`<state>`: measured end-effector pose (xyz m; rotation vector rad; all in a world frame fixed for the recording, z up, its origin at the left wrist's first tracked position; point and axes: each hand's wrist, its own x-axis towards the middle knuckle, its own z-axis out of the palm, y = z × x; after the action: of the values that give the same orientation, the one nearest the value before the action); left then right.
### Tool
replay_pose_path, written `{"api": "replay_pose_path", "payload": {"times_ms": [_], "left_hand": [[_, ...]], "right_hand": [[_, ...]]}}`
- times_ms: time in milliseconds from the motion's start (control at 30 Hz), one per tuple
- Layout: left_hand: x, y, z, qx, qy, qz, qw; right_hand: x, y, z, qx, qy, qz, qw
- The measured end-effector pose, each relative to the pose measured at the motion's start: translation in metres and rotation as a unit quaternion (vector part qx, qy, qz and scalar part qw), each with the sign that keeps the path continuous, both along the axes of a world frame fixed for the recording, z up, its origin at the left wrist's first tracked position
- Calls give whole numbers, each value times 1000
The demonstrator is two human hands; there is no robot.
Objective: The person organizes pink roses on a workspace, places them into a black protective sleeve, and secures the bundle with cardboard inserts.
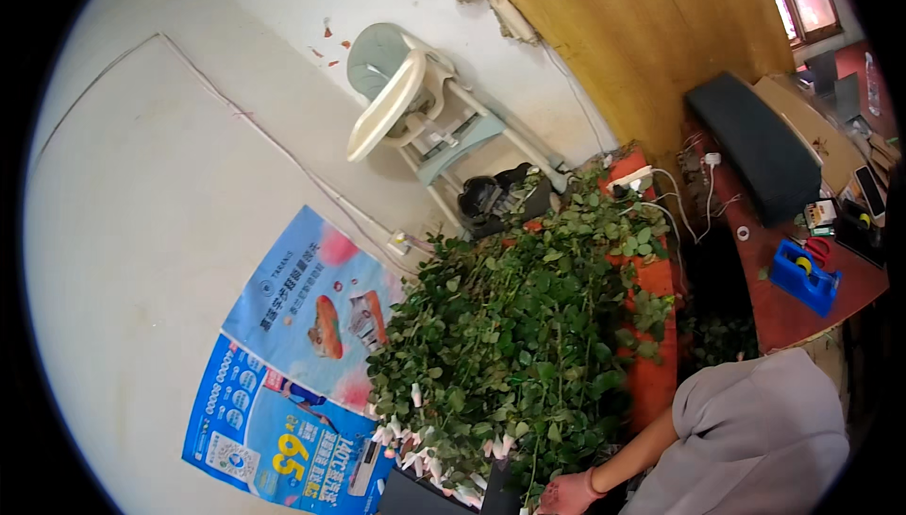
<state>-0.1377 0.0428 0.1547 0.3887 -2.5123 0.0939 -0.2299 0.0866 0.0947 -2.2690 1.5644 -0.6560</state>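
A large heap of leafy green cut stems (510, 326) lies on an orange-red surface, and they look like roses. Pale pink-white buds (429, 463) cluster at the near end of the heap. At the lower edge my right hand (568, 494), pinkish as if in a thin glove, is against the nearest stems, beside a dark panel (502, 487). Its fingers are partly hidden and cut off by the picture's edge, so I cannot make out a grip. The forearm comes in from a grey sleeve (746, 430) on the right. My left hand is out of the picture.
A folded high chair (415, 100) leans on the wall behind the heap, with dark shoes (491, 196) by its legs. Blue posters (293, 298) hang at left. A red table (769, 307) at right bears a blue tape dispenser (805, 276), red scissors (818, 251) and a black cushion (755, 142). White cables (700, 218) dangle between.
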Motion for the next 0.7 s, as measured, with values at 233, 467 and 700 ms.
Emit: {"api": "replay_pose_path", "payload": {"times_ms": [233, 467, 700], "left_hand": [[4, -5, -28, 21, 11, 24, 999], [7, -6, -50, 34, 34, 49, 998], [8, -14, -60, 50, 53, 76, 994]], "right_hand": [[0, 6, 11, -85, 108, 45, 989], [4, 9, -8, -329, 24, -11, 944], [-1, -1, -13, -276, -63, 18, 959]]}}
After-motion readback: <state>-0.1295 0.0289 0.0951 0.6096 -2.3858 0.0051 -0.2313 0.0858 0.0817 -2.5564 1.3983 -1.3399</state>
